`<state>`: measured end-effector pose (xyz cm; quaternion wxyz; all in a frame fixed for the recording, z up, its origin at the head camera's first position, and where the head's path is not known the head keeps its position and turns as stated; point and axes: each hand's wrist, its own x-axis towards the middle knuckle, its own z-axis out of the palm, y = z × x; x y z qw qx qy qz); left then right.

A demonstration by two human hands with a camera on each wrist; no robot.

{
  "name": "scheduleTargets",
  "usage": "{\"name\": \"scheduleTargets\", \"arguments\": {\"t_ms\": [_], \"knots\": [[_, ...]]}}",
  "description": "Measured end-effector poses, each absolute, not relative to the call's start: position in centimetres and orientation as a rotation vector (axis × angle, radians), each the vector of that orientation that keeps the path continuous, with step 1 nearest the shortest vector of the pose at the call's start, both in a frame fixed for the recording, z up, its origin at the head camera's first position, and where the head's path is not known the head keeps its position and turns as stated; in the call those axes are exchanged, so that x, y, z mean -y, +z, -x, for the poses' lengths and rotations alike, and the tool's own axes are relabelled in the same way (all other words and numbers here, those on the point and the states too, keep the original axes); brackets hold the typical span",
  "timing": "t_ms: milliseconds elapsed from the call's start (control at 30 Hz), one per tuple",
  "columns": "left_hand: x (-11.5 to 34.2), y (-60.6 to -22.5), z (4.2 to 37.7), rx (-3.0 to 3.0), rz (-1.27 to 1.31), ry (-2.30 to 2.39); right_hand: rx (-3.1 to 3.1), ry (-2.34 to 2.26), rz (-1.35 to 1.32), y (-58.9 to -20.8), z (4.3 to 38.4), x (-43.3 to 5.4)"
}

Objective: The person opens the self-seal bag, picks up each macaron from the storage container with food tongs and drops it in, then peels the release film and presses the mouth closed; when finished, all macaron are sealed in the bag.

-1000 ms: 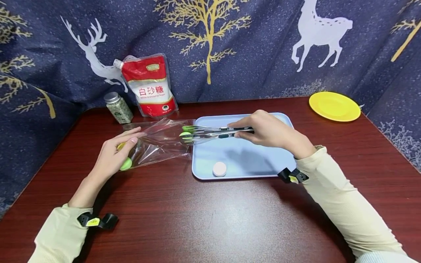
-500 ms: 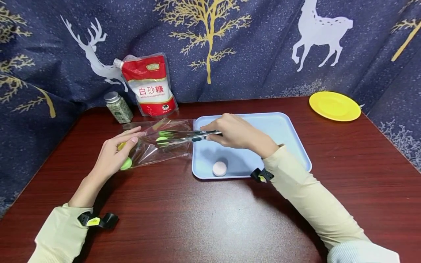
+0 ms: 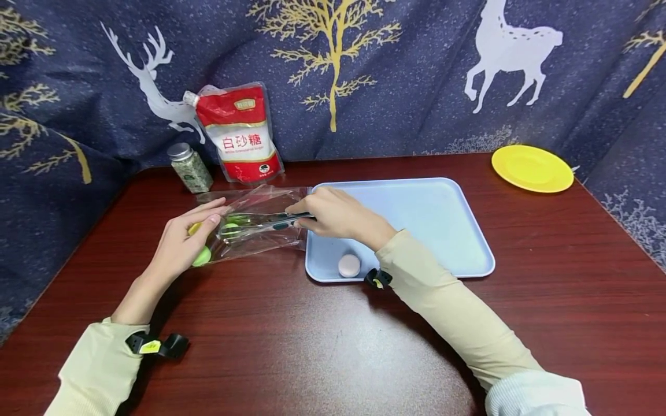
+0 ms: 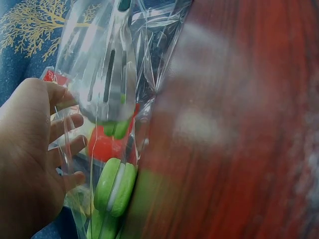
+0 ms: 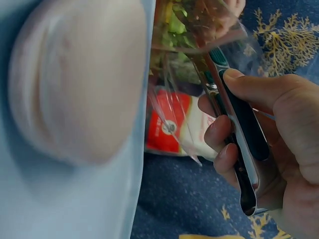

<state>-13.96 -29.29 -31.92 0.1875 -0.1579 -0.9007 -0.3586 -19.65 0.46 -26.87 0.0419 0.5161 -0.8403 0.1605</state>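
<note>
My left hand (image 3: 182,240) holds the closed end of a clear plastic bag (image 3: 260,249) lying on the table; its fingers (image 4: 75,122) bend against the film. Inside the bag are a green macaron (image 3: 202,256) and something yellow (image 3: 194,229), partly hidden by this hand. My right hand (image 3: 340,214) grips metal tongs (image 5: 244,124) with dark grip pads. The tongs reach through the bag's mouth, and their slotted ends hold another green macaron (image 3: 229,230) deep inside, near my left fingers. A pale pink macaron (image 3: 349,265) sits on the light blue tray (image 3: 432,225).
A red and white sugar pouch (image 3: 241,136) and a jar of dried green bits (image 3: 191,169) stand behind the bag. The yellow plate (image 3: 532,169) lies at the back right. A patterned dark blue cloth (image 3: 406,110) hangs behind the table (image 3: 291,341).
My right hand has moved left, carrying the tongs and green macaron from the bag's mouth deep into the bag. The left hand has stayed in place.
</note>
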Motion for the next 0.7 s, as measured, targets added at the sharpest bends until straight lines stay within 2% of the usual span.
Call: {"name": "scheduleTargets", "arguments": {"t_ms": [700], "knots": [[29.2, -31.9, 14.0, 2.532, 0.44, -1.022, 2.645, 0.288, -1.5, -27.2, 18.9, 4.0]]}}
